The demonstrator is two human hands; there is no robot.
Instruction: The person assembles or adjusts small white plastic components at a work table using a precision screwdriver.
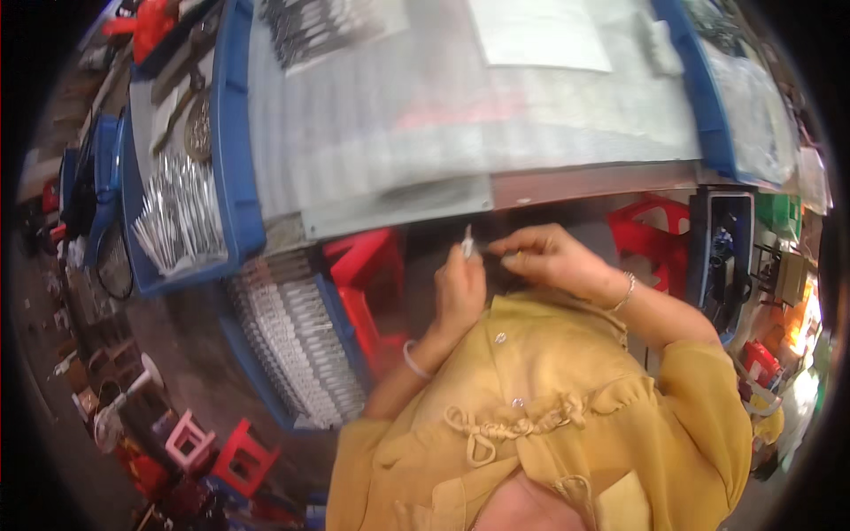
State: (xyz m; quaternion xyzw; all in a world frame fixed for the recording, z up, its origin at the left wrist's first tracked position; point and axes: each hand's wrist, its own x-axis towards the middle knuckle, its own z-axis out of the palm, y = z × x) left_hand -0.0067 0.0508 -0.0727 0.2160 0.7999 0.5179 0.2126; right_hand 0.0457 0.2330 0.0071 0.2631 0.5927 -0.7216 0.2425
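At mid-frame, your left hand (460, 288) pinches a small metal piece (467, 241) at its fingertips; your right hand (549, 258) closes on its other end, below the bench (496, 124).

Mustard-yellow fabric blouse (567, 398) is showing plain, no print. Blue plastic trays (232, 133) are holding silver metal pieces (181, 221). Red plastic crate (367, 283) is sitting underneath, pink-and-red small stools (217, 447) lower left.

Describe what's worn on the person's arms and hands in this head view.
Both hands are bare, no gloves. The left hand has a thin pale bangle at the wrist; the right hand has a slim silver chain bracelet. Loose mustard-yellow fabric sleeves end above the forearms.
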